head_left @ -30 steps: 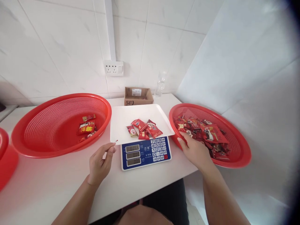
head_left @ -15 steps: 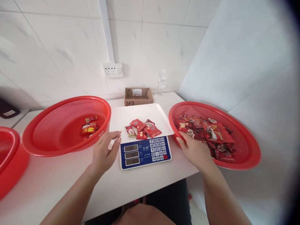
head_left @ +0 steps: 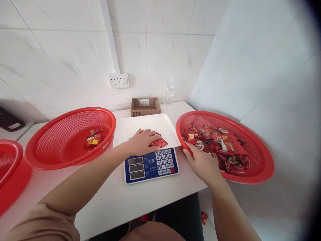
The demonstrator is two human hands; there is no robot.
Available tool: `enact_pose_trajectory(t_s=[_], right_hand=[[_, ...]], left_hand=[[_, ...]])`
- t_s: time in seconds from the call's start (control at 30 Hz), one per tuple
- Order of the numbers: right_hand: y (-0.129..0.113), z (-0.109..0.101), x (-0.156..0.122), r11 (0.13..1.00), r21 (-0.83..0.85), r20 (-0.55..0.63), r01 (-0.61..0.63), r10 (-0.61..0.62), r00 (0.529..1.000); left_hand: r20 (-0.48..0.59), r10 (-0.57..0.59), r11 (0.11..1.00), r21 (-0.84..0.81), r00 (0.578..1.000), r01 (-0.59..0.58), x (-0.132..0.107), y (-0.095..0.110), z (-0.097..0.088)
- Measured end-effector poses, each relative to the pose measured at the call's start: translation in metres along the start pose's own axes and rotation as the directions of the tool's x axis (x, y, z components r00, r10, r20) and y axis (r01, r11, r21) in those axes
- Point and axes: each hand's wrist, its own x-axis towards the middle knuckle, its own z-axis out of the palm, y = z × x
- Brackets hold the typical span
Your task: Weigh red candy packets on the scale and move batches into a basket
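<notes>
My left hand (head_left: 143, 142) lies over a small pile of red snack packets (head_left: 160, 140) on the white tray of the scale (head_left: 151, 167). Its fingers are stretched out and cover most of the pile, so part of it is hidden. On the right, my right hand (head_left: 200, 162) grips the near left rim of a red plastic basket (head_left: 263, 174), thumb on the outer side and fingers over the edge. Inside that basket lie many red packets (head_left: 215, 144), with a larger red bag (head_left: 228, 143) on top.
Left of the scale stands another red basket (head_left: 62, 162) with a few packets (head_left: 93, 140) inside. A further red basket (head_left: 12, 180) is cut off at the left edge. Behind the scale are a cardboard box (head_left: 145, 113) and a clear bottle (head_left: 170, 92), near the wall.
My left hand has moved right, from beside the tray onto the packets. My right hand stays at the basket rim. The view has shifted slightly.
</notes>
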Motion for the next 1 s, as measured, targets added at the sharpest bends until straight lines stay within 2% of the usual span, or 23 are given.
enact_pose_trajectory(t_s=[0.27,0.37,0.53,0.63,0.73,1.0], right_hand=[[-0.001,-0.001,0.0,1.0,-0.011,0.006,-0.009,0.009,1.0],[-0.002,-0.001,0.0,1.0,-0.017,0.004,-0.011,0.011,1.0],[-0.001,0.0,0.001,1.0,-0.031,0.011,-0.003,0.003,1.0],[0.0,0.002,0.001,0.999,-0.05,-0.005,0.002,-0.002,1.0],[0.001,0.003,0.0,0.998,-0.056,-0.022,0.013,-0.014,1.0],[-0.002,0.001,-0.001,0.997,-0.07,-0.018,0.013,-0.014,1.0]], left_hand=[[-0.031,-0.024,0.995,-0.099,0.999,0.021,-0.019,-0.013,-0.007],[-0.115,-0.114,0.981,-0.171,0.987,0.093,-0.028,-0.017,-0.015],[-0.214,-0.329,0.925,-0.267,0.92,0.269,-0.052,-0.03,-0.026],[-0.211,-0.401,0.898,-0.283,0.891,0.337,-0.062,-0.036,-0.025],[-0.191,-0.432,0.885,-0.28,0.882,0.373,-0.067,-0.038,-0.019],[-0.141,-0.399,0.902,-0.238,0.906,0.36,-0.069,-0.03,-0.007]])
